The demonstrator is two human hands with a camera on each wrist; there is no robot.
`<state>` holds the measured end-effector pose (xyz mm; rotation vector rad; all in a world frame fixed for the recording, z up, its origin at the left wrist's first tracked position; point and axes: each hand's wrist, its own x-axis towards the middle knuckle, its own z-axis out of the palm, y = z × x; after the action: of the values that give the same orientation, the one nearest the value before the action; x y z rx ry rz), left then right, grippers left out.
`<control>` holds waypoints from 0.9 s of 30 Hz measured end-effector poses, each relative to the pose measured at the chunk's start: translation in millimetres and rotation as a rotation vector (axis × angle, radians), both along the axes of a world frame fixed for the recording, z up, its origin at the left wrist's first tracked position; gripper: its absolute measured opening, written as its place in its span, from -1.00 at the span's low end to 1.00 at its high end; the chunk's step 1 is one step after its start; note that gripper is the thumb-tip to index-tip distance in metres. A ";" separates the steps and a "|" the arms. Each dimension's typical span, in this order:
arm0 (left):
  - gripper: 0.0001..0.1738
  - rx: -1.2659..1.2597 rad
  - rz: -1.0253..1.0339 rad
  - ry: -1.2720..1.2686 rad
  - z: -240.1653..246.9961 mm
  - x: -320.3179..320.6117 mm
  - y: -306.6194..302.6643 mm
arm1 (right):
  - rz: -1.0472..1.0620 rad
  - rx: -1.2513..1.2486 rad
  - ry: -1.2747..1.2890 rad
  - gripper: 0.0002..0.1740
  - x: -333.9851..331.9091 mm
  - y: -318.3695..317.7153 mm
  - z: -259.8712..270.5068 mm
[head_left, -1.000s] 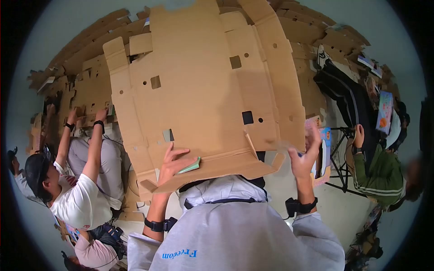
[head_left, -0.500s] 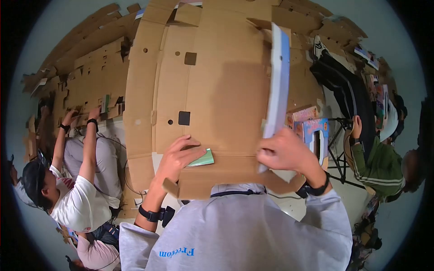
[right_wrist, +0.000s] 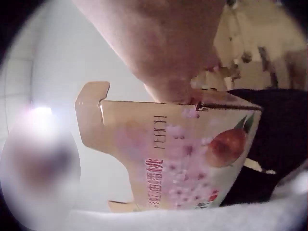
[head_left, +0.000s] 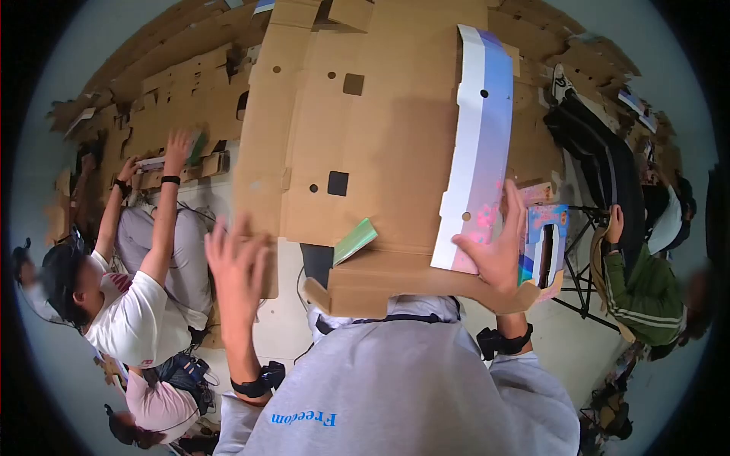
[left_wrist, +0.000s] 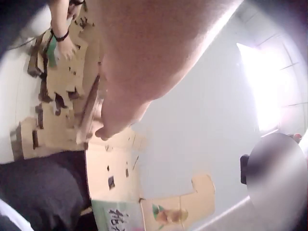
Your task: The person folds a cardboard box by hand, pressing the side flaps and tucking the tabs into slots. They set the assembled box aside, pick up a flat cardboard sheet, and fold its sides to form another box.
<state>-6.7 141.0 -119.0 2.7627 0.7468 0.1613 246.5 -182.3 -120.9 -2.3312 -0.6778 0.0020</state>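
Observation:
A large cardboard box blank (head_left: 372, 152) lies in front of me with its plain brown inside up. Its right side panel (head_left: 480, 144) is folded up and inward, showing white and lilac print with pink flowers. My right hand (head_left: 494, 254) rests on the near end of that panel, thumb and fingers spread. My left hand (head_left: 237, 262), blurred, is held with fingers apart at the blank's left edge. A small green flap (head_left: 354, 242) sticks up at the near left corner. The near panel (head_left: 418, 287) stands up against my body; its printed outside (right_wrist: 178, 159) shows peaches and blossoms in the right wrist view.
A printed box with a handle slot (head_left: 541, 243) stands at the right beside a black metal stand (head_left: 582, 266). On the left a person in a white shirt (head_left: 137, 334) handles other cardboard; another in a green jacket (head_left: 642, 292) sits at the right. More flattened cardboard (head_left: 190, 83) lies around.
The right side panel has been folded up and inward by my right hand, whose fingers have since spread. My left hand has left the green flap and moved outward to the left edge.

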 end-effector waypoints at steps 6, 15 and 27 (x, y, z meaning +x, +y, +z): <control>-0.50 -1.307 0.571 -0.258 12.8 -33.3 26.5 | -0.056 0.465 0.857 -0.04 -6.3 -19.2 -39.4; -0.04 -0.489 0.357 -0.088 21.4 4.5 -15.3 | 0.019 0.372 0.758 -0.06 1.5 -20.9 -24.7; -0.76 -0.358 -0.676 -0.259 17.6 87.0 -82.5 | 0.098 0.212 0.676 0.09 7.0 -10.2 -18.1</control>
<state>80.3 58.5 -101.4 2.4220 -0.2190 0.2118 253.5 -192.5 -139.0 -1.9133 -0.4170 0.6938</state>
